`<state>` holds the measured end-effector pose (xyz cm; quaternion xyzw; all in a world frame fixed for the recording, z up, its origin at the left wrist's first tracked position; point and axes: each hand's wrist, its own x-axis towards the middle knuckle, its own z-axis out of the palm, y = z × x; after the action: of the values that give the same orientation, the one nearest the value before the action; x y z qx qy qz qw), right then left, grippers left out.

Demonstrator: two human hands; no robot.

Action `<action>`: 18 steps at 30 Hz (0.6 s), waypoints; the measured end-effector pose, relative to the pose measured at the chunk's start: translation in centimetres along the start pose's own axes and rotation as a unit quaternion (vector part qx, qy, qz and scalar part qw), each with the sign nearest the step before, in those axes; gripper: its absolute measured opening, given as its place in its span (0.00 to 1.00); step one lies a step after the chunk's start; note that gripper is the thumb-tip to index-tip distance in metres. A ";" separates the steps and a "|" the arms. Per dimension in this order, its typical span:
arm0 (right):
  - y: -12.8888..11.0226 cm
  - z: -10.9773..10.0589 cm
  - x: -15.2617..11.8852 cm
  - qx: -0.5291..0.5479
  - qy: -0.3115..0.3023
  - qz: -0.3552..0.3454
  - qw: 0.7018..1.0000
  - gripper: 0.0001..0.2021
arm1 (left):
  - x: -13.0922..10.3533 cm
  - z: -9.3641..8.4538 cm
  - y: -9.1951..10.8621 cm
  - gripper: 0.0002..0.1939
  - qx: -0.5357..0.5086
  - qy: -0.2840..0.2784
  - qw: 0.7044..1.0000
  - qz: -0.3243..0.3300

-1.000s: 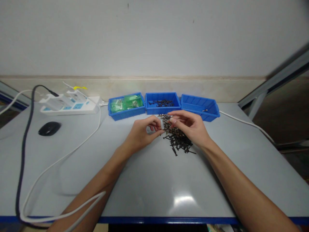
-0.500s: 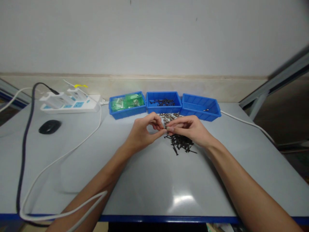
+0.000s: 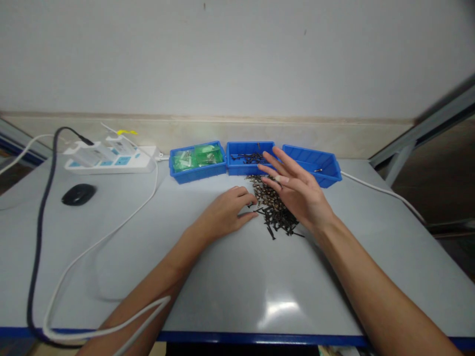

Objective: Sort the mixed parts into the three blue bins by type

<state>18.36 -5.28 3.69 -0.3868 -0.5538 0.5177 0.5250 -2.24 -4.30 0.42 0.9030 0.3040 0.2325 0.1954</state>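
Early going, it seems: most screws (image 3: 276,215) lie heaped toward the tabletop's (image 3: 222,287) back edge, a small batch (image 3: 254,158) in the middle bin (image 3: 241,171), one piece (image 3: 318,170) in the right bin (image 3: 309,155). Right hand (image 3: 300,193) spread, seemingly empty; left hand (image 3: 228,212) — thumb and fingers parted — at the heap's left side.

– Along back of table (image 3: 222,277)?
– Left to right: packets (image 3: 185,159) in left bin (image 3: 200,174), screws (image 3: 254,157) in middle bin (image 3: 247,170), small piece (image 3: 318,170) in right bin (image 3: 329,179)
– Before those?
– Screw pile (image 3: 277,216), before middle and right bins
– And far left?
– Power strip (image 3: 111,169), mouse (image 3: 78,194) in front
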 end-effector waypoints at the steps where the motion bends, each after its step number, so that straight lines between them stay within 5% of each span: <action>1: 0.0 0.2 0.0 0.001 -0.006 -0.001 1.000 0.30 | 0.0 0.1 0.0 0.06 0.003 -0.005 1.000 0.000; 10: 0.2 -0.7 0.1 0.030 -0.002 0.017 0.999 0.29 | 0.3 -0.1 -0.3 0.02 0.000 0.006 1.000 0.004; 18: 0.9 -1.3 0.2 0.026 0.011 0.009 1.000 0.15 | 0.6 -0.8 0.6 0.04 -0.050 0.106 0.993 -0.030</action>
<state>19.55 -4.75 2.77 -0.3838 -0.5307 0.5324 0.5362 -1.98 -4.21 1.58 0.8527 0.3382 0.3361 0.2135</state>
